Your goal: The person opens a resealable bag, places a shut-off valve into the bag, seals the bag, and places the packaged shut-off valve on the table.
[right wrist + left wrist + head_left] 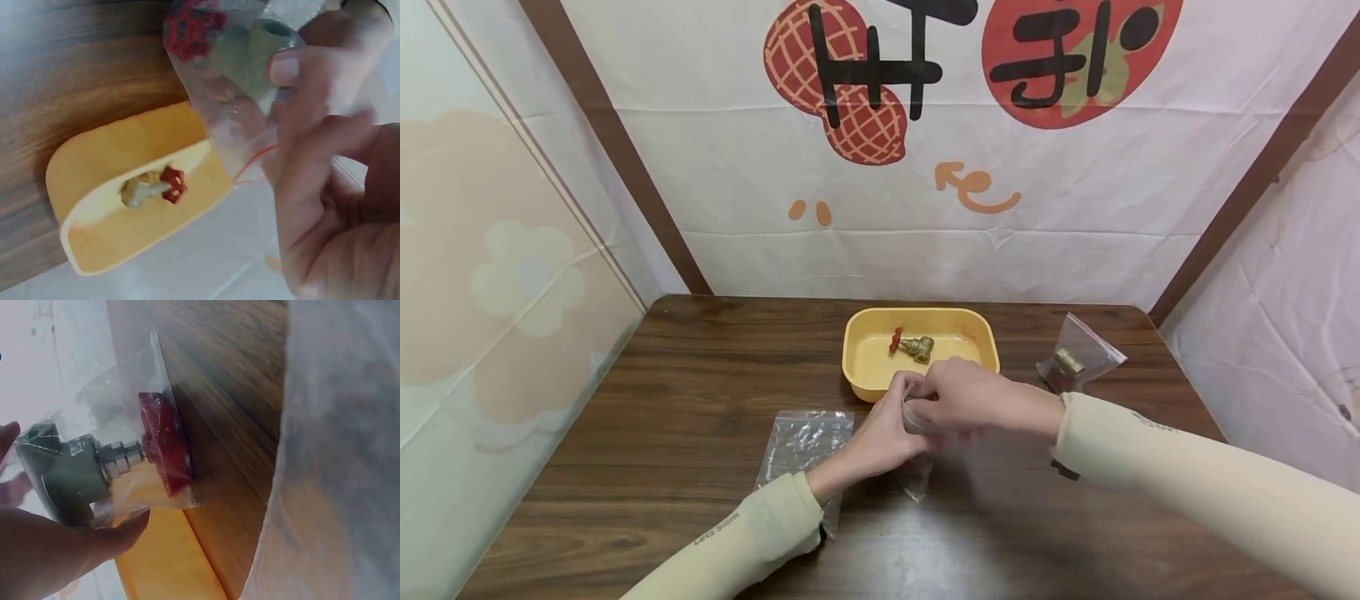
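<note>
A clear zip bag (231,131) holds a gate valve (69,475) with a greenish body and a red handwheel (164,444). My left hand (880,433) grips this bag around the valve body, in front of the yellow tray. At the bag's zip edge, my right hand (962,396) has its fingers curled in against the plastic; in the right wrist view they are blurred. Between the hands the head view shows little of the bag, its lower corner hanging below them. Inside the yellow tray (857,375) lies a brass valve (917,348) with a red handwheel.
A flat clear zip bag (805,442) lies on the brown wooden table (700,400), partly under the left forearm. Farther right stands another clear bag (1082,350) with a brass fitting (1066,362) in it. Printed cloth walls (700,192) border the table's back and sides.
</note>
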`<state>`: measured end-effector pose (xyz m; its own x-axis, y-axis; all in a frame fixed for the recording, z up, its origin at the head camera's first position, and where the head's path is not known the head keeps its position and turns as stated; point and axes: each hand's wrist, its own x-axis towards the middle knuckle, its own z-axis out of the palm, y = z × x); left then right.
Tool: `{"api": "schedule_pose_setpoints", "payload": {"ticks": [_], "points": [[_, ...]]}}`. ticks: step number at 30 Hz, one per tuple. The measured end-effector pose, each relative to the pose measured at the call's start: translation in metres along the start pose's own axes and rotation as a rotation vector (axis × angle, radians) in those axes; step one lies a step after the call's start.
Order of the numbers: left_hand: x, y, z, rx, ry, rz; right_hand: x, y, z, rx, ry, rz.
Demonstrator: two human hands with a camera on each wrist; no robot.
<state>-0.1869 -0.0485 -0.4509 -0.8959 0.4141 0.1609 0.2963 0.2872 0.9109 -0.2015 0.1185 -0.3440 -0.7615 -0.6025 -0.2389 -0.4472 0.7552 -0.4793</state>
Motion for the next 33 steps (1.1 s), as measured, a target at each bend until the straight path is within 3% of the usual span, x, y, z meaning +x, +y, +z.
{"api": "schedule_pose_setpoints", "payload": {"ticks": [6, 12, 16, 22, 29, 33], "points": [[0.001, 0.000, -0.002, -0.004, 0.011, 0.012, -0.022, 0.006, -0.005, 0.039, -0.032, -0.147], [0.001, 0.000, -0.008, -0.060, -0.034, 0.061, -0.030, 0.015, 0.007, 0.056, 0.095, -0.286], [0.002, 0.003, -0.017, -0.140, -0.052, 0.072, -0.030, 0.020, 0.019, 0.070, 0.196, -0.310], [0.001, 0.006, -0.032, -0.196, -0.146, 0.028, -0.032, 0.025, 0.027, 0.082, 0.279, -0.313], [0.001, 0.000, -0.049, -0.101, -0.254, 0.066, -0.033, 0.026, 0.029, 0.098, 0.304, -0.324], [0.000, -0.003, -0.052, -0.117, -0.290, 0.082, -0.034, 0.031, 0.030, 0.110, 0.327, -0.345]]}}
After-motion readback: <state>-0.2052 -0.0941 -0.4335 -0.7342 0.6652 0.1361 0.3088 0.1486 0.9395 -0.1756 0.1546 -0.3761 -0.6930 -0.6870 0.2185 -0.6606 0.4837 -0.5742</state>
